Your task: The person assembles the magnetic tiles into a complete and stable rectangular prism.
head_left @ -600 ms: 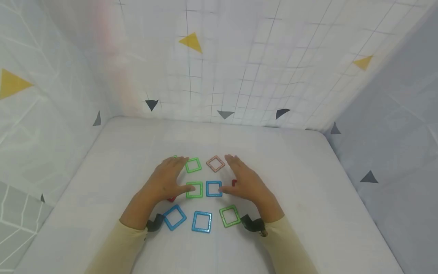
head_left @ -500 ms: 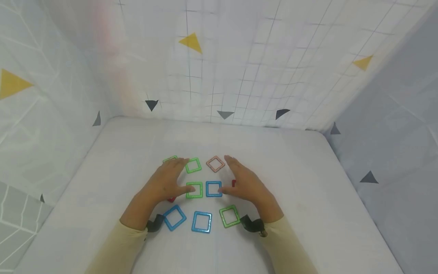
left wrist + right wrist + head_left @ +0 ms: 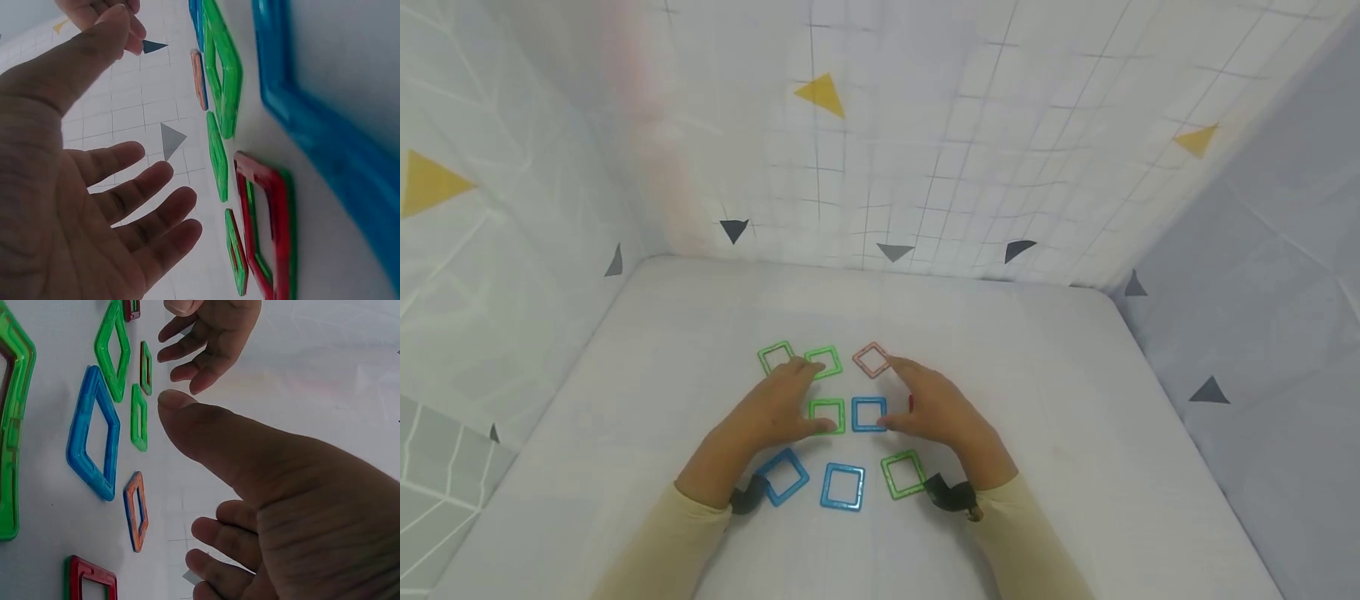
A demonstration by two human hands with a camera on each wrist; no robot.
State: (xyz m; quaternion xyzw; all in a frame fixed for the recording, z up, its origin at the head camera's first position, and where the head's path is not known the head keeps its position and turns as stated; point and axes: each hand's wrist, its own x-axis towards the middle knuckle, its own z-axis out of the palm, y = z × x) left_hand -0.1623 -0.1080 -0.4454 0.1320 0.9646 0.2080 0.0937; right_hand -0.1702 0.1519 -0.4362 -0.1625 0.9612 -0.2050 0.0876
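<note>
Both hands hover over flat square magnetic tile frames, palms facing each other. My left hand (image 3: 771,410) has relaxed fingers and holds nothing; its fingertips overlap two back green tiles, and its thumb overlaps a green tile (image 3: 812,417) in the middle row. My right hand (image 3: 938,408), likewise relaxed and holding nothing, has its thumb at the corner of a blue tile (image 3: 854,414) and fingertips beside an orange tile (image 3: 859,366). A red tile (image 3: 283,219) shows below the left hand in the left wrist view. Another red tile (image 3: 75,578) lies near the right hand, mostly hidden in the head view.
Nearer the body lie a blue tile (image 3: 797,492) by the left wrist, a second blue tile (image 3: 846,467) and a green tile (image 3: 898,456) by the right wrist. The white table (image 3: 1037,358) ends at a grid-patterned cloth wall (image 3: 925,125).
The left hand has shifted slightly right and toward the body, uncovering more of the back-left green tile and covering the red one. The right fingers have dropped a little. The tiles have not moved.
</note>
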